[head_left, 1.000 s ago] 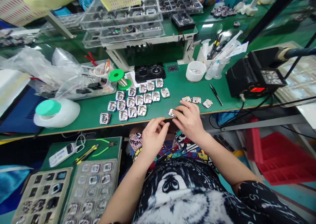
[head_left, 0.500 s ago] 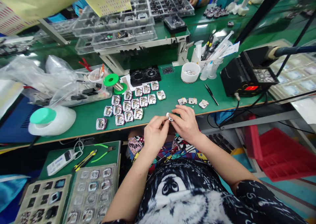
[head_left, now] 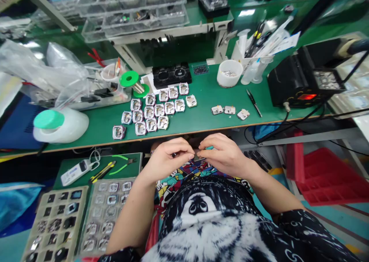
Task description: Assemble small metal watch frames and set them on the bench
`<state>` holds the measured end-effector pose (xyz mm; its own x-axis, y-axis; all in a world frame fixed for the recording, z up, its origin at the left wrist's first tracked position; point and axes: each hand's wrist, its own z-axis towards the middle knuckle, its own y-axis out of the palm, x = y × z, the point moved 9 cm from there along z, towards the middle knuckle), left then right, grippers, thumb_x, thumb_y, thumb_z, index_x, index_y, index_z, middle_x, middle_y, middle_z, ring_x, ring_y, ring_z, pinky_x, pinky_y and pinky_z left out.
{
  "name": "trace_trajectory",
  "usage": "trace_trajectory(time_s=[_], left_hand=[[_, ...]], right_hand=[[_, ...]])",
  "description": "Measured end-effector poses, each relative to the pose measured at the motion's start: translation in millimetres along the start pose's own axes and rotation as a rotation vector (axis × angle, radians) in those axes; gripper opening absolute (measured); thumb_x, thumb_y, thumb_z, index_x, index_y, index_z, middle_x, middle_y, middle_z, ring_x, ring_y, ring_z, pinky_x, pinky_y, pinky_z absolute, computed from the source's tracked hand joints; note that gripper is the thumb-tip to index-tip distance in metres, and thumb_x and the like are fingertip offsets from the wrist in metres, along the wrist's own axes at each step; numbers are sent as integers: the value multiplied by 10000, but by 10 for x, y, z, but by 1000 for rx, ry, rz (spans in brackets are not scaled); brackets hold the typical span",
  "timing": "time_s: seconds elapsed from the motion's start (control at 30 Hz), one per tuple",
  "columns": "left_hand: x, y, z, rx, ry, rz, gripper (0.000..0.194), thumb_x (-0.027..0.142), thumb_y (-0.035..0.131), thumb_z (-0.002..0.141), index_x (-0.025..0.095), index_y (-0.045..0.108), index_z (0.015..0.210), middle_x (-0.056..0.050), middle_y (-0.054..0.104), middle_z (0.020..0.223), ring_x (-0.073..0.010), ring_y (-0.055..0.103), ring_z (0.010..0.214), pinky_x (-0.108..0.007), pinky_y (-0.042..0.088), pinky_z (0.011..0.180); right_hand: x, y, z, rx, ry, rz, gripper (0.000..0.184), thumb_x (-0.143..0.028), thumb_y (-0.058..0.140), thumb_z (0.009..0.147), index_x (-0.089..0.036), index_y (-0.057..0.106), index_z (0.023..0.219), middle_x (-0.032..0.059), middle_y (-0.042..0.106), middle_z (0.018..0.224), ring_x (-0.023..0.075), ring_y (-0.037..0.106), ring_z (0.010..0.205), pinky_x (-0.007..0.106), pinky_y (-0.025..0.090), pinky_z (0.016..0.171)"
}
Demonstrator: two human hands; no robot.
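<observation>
My left hand (head_left: pixel 172 157) is over my lap, just below the table's front edge, with its thumb and fingers bent together. Facing it, my right hand (head_left: pixel 220 153) has curled fingers, its fingertips close to those of the left. Whatever lies between the fingertips is hidden or too small to name. On the green table beyond the hands, several square metal watch-like housings (head_left: pixel 159 110) stand in rough rows to the left. Three small flat metal pieces (head_left: pixel 230 110) lie on the right, beside black tweezers (head_left: pixel 253 102).
A white cup (head_left: pixel 229 74) of small parts stands behind the flat pieces. The black soldering station (head_left: pixel 305 77) is at right, the green solder spool (head_left: pixel 129 79) and white bottle (head_left: pixel 62 127) at left. Parts trays (head_left: pixel 54 219) lie lower left, a red crate (head_left: pixel 331 177) lower right.
Both hands have come down from the table edge to over my lap and spread slightly apart. The small whitish metal piece seen between the fingers is now hidden. The view has tilted downward.
</observation>
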<state>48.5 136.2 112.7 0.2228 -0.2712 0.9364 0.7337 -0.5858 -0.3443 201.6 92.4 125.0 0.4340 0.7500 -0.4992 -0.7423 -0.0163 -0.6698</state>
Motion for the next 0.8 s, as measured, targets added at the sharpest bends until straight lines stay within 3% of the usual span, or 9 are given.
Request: trace_trajectory(time_s=[0.17,0.27,0.5,0.8], left_hand=[[-131,70,-170,-135,-32,-187,151,322,772,998,193,810,928,-69,719,878,-181,651,798,-324,532,748],[-135,106,-244,-159,9,-208,176,341,768,999,190,807,918,-80,731,869,-190,669,795,-341,554,762],[74,102,-343,-210,108,-112,141,216,678,1042,193,804,984,-82,756,918,-188,702,862,-339,567,833],[255,103,-430,-295,176,80,199,199,593,1084,215,785,1035,-79,773,962,-212,708,927,-349,565,871]], right_hand=[[26,175,-61,-82,165,509,183,-152,704,1007,-242,788,1143,54,775,1036,172,728,943,342,606,821],[56,286,-113,-75,236,667,199,-147,728,993,-246,810,1145,54,778,1040,158,737,939,321,614,822],[61,401,-162,-82,255,701,200,-143,756,974,-247,824,1131,61,778,1074,160,740,965,324,615,827],[25,449,-169,-106,256,684,169,-160,738,981,-248,824,1097,58,787,1039,172,748,941,330,627,833]])
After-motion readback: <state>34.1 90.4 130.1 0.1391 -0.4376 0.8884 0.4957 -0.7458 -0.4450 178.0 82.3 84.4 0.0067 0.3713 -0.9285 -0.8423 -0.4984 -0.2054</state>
